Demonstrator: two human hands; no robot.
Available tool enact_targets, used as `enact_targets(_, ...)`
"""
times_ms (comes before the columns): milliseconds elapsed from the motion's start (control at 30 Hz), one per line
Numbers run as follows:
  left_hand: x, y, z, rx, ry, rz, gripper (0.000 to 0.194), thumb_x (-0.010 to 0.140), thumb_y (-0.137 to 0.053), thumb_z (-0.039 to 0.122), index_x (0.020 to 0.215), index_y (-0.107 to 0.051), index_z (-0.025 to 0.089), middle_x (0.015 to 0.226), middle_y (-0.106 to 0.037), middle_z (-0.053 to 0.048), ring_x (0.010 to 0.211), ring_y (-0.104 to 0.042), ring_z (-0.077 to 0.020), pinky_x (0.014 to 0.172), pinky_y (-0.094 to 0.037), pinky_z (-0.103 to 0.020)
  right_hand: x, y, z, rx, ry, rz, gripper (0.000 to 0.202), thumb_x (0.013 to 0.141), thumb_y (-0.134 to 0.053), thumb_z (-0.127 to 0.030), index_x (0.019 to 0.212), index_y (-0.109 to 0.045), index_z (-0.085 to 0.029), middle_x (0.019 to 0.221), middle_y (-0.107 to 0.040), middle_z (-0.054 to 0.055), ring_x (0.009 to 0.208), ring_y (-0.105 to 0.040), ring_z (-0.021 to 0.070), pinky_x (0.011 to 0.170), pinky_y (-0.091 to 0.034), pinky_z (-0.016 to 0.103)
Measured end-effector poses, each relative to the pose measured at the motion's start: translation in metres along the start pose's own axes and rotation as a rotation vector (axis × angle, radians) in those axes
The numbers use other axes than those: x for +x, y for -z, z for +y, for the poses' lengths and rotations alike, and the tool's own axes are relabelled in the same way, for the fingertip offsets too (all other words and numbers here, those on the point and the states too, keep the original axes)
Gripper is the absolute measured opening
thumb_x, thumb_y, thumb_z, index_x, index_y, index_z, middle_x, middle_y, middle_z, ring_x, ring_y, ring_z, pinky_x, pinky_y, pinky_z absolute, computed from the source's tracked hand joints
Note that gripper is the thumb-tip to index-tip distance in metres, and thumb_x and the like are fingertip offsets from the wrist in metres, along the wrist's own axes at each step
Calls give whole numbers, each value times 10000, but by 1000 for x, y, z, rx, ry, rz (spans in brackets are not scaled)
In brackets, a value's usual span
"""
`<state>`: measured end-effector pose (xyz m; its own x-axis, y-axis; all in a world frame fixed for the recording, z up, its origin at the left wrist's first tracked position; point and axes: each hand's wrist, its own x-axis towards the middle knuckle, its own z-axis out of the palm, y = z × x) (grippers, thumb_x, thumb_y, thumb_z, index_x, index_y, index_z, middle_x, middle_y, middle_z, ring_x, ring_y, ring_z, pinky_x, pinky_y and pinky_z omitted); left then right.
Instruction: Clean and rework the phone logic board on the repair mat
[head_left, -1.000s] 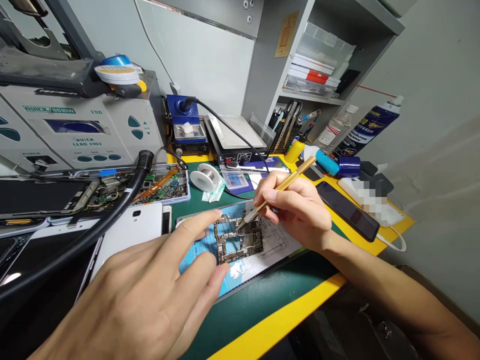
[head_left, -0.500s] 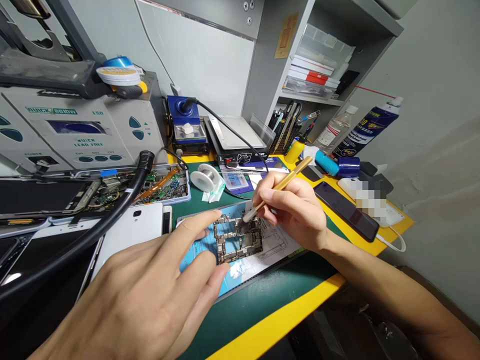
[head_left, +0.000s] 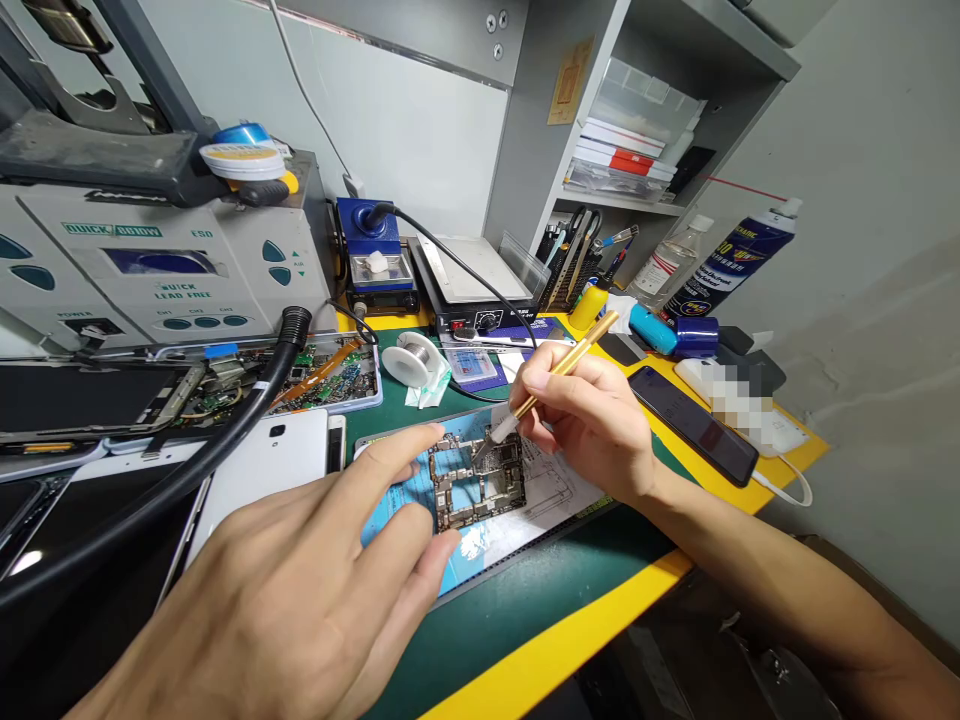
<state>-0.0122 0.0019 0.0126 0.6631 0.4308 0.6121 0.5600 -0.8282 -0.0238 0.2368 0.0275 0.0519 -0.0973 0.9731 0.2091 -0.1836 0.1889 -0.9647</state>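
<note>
A phone circuit board (head_left: 459, 508) lies on a blue and white printed mat (head_left: 544, 515). My left hand (head_left: 315, 560) holds its left side, index finger at the upper corner and thumb by the lower one. Between the fingers and thumb of my right hand (head_left: 589, 405) is a gold pen-shaped tool (head_left: 574, 358) with a pale, narrow front end. That end points down at the upper middle of the board. Its very tip is too small to make out against the board's parts.
Behind stand a spool of solder wire (head_left: 411, 358), a soldering iron stand (head_left: 371, 240) and a flat heating plate (head_left: 472, 270). A black hose (head_left: 225, 450) crosses the left side over opened devices. On the right lie a phone (head_left: 694, 425) and a spray can (head_left: 735, 260).
The tool's front end has shifted slightly to the right over the board, and its handle has tipped a little. The left hand keeps its hold, and the view has moved slightly.
</note>
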Motion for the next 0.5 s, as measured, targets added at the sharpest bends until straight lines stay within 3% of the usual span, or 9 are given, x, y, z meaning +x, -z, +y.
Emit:
enact_targets(200,0,0,1,0,-5,18,101,1034,-596,244,935,-583,228,1433,-667,-102,628,-612,-169,551,-447,-415,-4,2,-1,-50,121,51,241,906,-731,-271,696,-650,-183,564,-589,-14,435,-449,102,424,-316,228)
enact_targets(333,1,-1,1,-2,-17,42,71,1027,-625,251,972,-602,213,1402,-699,-120,706,-683,-206,590,-507,-432,-19,1,1,-277,412,-26,206,980,-661,-177,774,-655,-191,650,-607,10,544,-536,141,511,-431,274)
enact_targets(433,1,0,1,-12,-17,60,27,1023,-621,228,1009,-620,204,1395,-711,-131,738,-713,-220,590,-521,-432,-28,-1,2,-449,652,-125,132,903,-625,-73,883,-690,-186,697,-629,32,578,-592,177,545,-486,321)
enact_targets(500,2,1,1,-9,-21,67,18,1021,-613,215,1009,-620,203,1381,-719,-129,726,-712,-219,575,-518,-430,-30,-3,2,-542,725,-163,179,846,-625,-37,922,-703,-179,687,-635,32,548,-593,176,524,-477,323)
